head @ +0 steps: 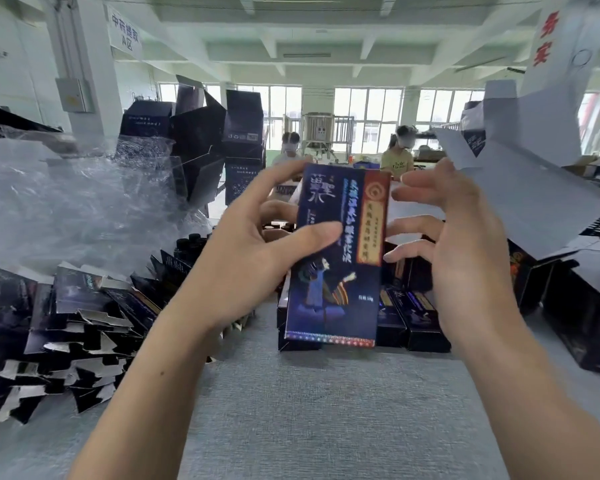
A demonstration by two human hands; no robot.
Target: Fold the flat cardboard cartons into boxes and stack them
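View from the head camera over a grey table [326, 410]. The left hand [257, 247] grips a carton [340, 271], held upright above the table at the middle of the view: the thumb lies across its printed front and the fingers curl round behind it. The right hand [465, 237] is spread, its fingers straight and parted. Their tips sit at the carton's right edge, and whether they touch it cannot be told.

The carton is dark blue, with large pale Chinese characters at top left and a column of bluish characters down the middle. A red strip with gold characters and a round emblem runs down its right side, and a robed figure is printed lower down. All of this lettering is too blurred to read.

Flat cartons [66, 323] lie heaped on the left of the table, under crumpled plastic wrap [66, 202]. Folded boxes [416, 317] stand in a row just behind the held carton.

A hanging sign [125, 32] at upper left reads "中药提取 A区". White cardboard [542, 39] at upper right bears two red characters. Two persons sit at a far bench.
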